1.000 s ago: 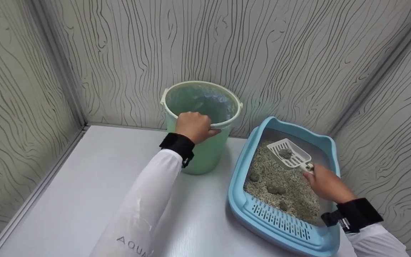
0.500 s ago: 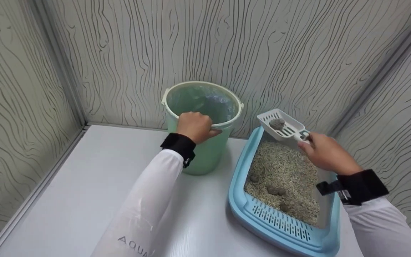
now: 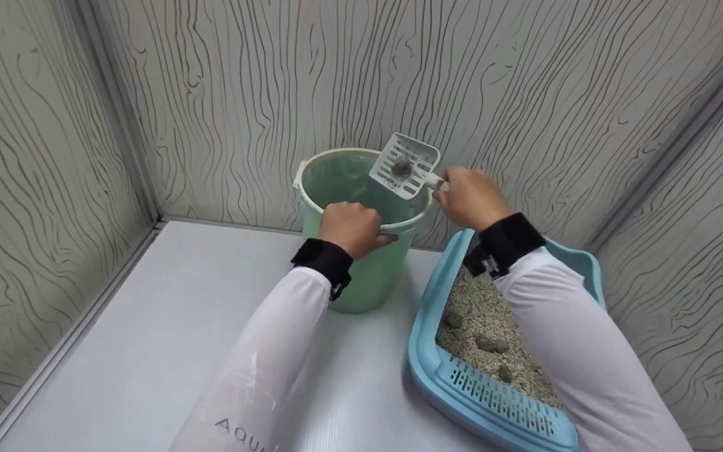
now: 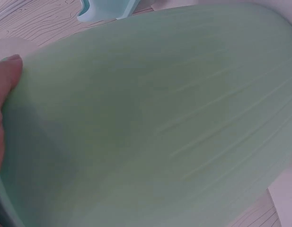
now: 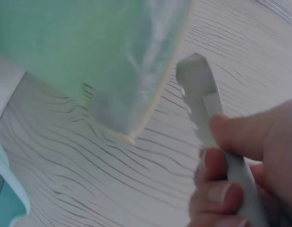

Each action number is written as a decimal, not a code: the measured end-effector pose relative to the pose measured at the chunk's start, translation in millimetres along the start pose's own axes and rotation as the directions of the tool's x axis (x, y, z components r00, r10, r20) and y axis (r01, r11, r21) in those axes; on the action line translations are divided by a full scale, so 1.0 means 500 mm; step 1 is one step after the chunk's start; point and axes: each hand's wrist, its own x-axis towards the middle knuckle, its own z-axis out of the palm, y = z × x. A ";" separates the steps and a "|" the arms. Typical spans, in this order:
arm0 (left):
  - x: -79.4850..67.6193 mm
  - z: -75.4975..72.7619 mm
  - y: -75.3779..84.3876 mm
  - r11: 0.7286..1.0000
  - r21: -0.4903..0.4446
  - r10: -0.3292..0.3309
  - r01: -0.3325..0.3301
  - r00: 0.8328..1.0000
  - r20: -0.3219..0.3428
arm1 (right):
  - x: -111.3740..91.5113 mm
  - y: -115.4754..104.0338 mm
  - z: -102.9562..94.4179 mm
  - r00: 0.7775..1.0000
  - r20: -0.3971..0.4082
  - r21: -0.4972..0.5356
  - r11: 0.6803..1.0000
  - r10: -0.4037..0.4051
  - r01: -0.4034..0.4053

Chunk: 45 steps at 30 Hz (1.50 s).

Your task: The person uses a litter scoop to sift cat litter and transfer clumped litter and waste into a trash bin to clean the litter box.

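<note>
My left hand (image 3: 352, 229) grips the near rim of a green bin (image 3: 368, 282), its thumb outside along the wall. A clear plastic bag lines the bin. In the right wrist view my right hand (image 5: 259, 156) holds the handle of a white slotted litter scoop (image 5: 198, 90), thumb on top and fingers curled under. The head view has that scoop tilted over the right side of the bin's mouth, a grey clump (image 3: 401, 166) lying on its slots. Only the bin's outer wall and part of my left hand show in the left wrist view.
A blue litter tray (image 3: 425, 339) stands right of the bin, partly hidden under my right forearm. Sandy litter (image 3: 481, 301) fills it, with several dark clumps (image 3: 491, 343) near the slotted front ledge. Patterned wall panels (image 3: 242, 94) close in behind and at both sides.
My right hand has lifted the scoop with its clump out of the litter tray and carried it left, over the bin. My left hand has stayed on the bin's rim.
</note>
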 end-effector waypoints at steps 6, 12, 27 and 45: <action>0.003 0.000 0.009 1.000 0.025 -0.004 0.004 1.000 -0.003 | 0.012 -0.027 0.084 0.939 -0.283 -0.277 0.954 -0.196 0.116; 0.005 0.001 0.004 1.000 0.027 0.000 0.000 1.000 0.001 | 0.016 -0.029 0.094 0.939 -0.284 -0.248 0.961 -0.192 0.121; -0.002 0.001 0.000 1.000 0.025 0.001 -0.001 1.000 -0.007 | -0.022 0.008 0.041 0.995 -0.089 0.107 0.993 -0.034 0.044; -0.004 -0.001 -0.001 1.000 -0.010 0.025 -0.025 1.000 0.005 | -0.233 0.257 -0.051 0.991 0.010 0.091 0.987 0.136 -0.136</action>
